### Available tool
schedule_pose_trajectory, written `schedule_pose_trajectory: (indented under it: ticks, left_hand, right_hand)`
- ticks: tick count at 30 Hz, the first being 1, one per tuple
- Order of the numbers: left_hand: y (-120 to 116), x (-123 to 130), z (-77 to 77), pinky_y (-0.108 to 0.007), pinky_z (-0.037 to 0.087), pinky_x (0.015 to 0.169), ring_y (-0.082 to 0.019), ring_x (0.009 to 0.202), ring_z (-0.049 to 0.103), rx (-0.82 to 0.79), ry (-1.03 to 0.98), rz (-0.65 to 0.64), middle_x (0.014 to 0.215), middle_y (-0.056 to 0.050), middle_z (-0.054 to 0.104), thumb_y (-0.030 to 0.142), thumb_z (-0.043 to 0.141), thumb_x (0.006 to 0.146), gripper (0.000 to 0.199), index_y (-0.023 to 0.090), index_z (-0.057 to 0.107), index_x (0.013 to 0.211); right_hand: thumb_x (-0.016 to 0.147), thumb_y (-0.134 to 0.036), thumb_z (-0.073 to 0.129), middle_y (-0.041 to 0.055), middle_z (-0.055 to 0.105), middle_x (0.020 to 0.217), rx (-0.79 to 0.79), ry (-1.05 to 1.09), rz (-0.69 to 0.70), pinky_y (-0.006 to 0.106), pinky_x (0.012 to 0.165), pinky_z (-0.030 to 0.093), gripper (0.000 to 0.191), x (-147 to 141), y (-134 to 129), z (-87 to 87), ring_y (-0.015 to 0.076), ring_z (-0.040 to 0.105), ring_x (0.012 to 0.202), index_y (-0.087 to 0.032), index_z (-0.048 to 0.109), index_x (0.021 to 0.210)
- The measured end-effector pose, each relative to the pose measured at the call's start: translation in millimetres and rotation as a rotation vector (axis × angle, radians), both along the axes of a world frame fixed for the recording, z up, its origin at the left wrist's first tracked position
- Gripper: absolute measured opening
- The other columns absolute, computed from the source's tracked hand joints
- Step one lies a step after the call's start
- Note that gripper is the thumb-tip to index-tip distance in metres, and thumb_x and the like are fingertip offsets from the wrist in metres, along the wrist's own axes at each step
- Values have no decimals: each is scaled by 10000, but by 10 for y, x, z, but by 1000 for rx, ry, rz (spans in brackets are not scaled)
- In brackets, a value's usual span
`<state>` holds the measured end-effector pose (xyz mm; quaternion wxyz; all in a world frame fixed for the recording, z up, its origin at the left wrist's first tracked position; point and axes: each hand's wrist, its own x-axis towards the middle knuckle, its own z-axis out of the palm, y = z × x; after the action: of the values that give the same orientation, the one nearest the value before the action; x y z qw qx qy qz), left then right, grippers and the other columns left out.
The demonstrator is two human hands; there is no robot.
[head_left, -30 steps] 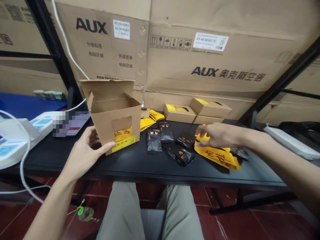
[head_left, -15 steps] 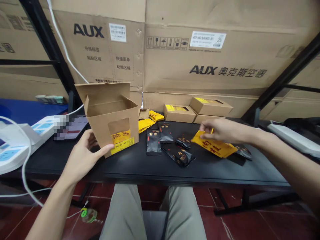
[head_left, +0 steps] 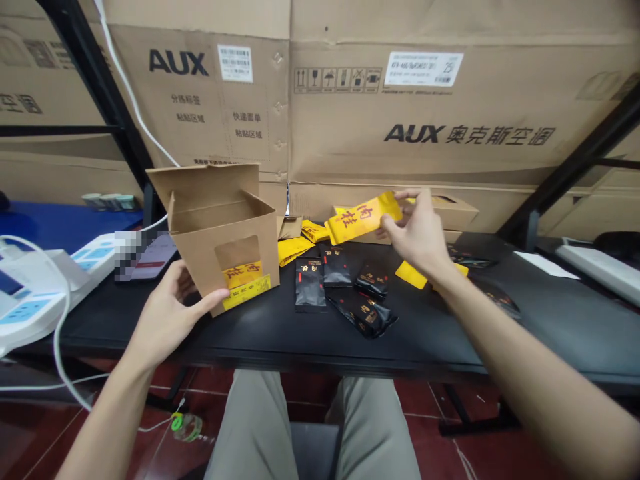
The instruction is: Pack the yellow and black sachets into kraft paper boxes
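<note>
My left hand (head_left: 167, 313) grips the lower corner of a kraft paper box (head_left: 200, 267) with an open top, its thumb across the front wall. A yellow sachet with red characters (head_left: 245, 273) shows through the box's window. My right hand (head_left: 417, 230) holds another yellow sachet (head_left: 363, 217) up by its end, above the table. Several black sachets (head_left: 310, 283) lie on the table between my hands. Loose yellow sachets (head_left: 293, 250) lie behind them, and one more (head_left: 411, 275) lies under my right hand.
Small kraft boxes (head_left: 450, 212) stand behind my right hand on the black table (head_left: 425, 347). White power strips (head_left: 30, 307) and a partly pixelated phone (head_left: 155, 257) lie at the left. Large AUX cartons (head_left: 350, 100) stand behind the table between black shelf posts.
My right hand has lifted the yellow sachet off the table, up and to the left. My left hand and the box have stayed in place.
</note>
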<state>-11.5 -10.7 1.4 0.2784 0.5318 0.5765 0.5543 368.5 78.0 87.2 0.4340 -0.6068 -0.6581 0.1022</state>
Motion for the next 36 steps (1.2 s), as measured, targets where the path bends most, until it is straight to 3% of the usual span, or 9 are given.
schedule_pose_trajectory:
  ticks: [4,7,12,14,17,21,24,28,36]
  left_hand:
    - [-17,1,14,-567,514,1175,-357,1291,672,5,-17,-9,1330,-61,726,473,917,645,648,292,609,1185]
    - [-26,3,20,-576,519,1174,-364,1291,675,8,-36,2,1309,-52,738,447,915,655,612,300,612,1165]
    - [-32,6,24,-571,506,1191,-363,1323,661,13,-40,14,1348,-50,732,423,911,673,582,307,620,1163]
    - [-37,10,29,-557,503,1193,-349,1322,663,13,-38,20,1366,-54,724,420,907,678,599,299,613,1186]
    - [-40,21,40,-543,509,1179,-333,1300,675,2,-45,18,1366,-85,722,426,909,677,638,265,599,1210]
    - [-28,35,46,-529,506,1175,-324,1290,675,5,-55,-3,1381,-128,708,446,922,665,683,231,591,1222]
    - [-18,32,44,-514,516,1164,-316,1284,679,6,-56,11,1371,-125,714,448,926,659,678,234,595,1211]
    - [-17,21,41,-508,524,1154,-310,1273,686,-10,-58,28,1364,-123,718,459,925,660,685,236,596,1218]
    - [-20,20,31,-527,481,1195,-313,1301,664,-15,-56,36,1396,-134,695,468,926,656,704,226,591,1226]
  right_hand:
    - [908,-260,552,174,707,1263,-62,79,16,330,807,635,633,11,80,-322,221,799,812,-188,359,1507]
    - [925,-260,532,176,685,1342,-90,175,10,326,803,642,495,58,90,-402,214,802,828,-185,494,1413]
    - [894,-401,682,156,787,1087,-111,143,31,399,958,604,516,76,53,-462,262,782,972,-116,649,1322]
    - [836,-356,755,126,799,994,-70,133,76,393,938,595,522,66,53,-505,250,765,927,-114,683,1292]
    - [845,-244,695,73,768,863,61,55,67,369,834,578,252,68,84,-570,205,704,782,-159,776,1069]
    - [841,-283,712,106,680,982,252,-32,-24,390,843,551,191,118,154,-615,218,644,866,-175,804,968]
    - [819,-337,744,130,665,1029,266,-54,-80,415,878,526,217,146,185,-615,245,618,920,-164,783,945]
    - [861,-363,676,77,683,845,177,-93,-54,365,810,467,174,111,160,-593,222,583,797,-192,684,835]
    - [885,-389,625,-1,511,629,64,-122,-37,299,686,348,375,7,70,-545,162,473,659,-239,389,634]
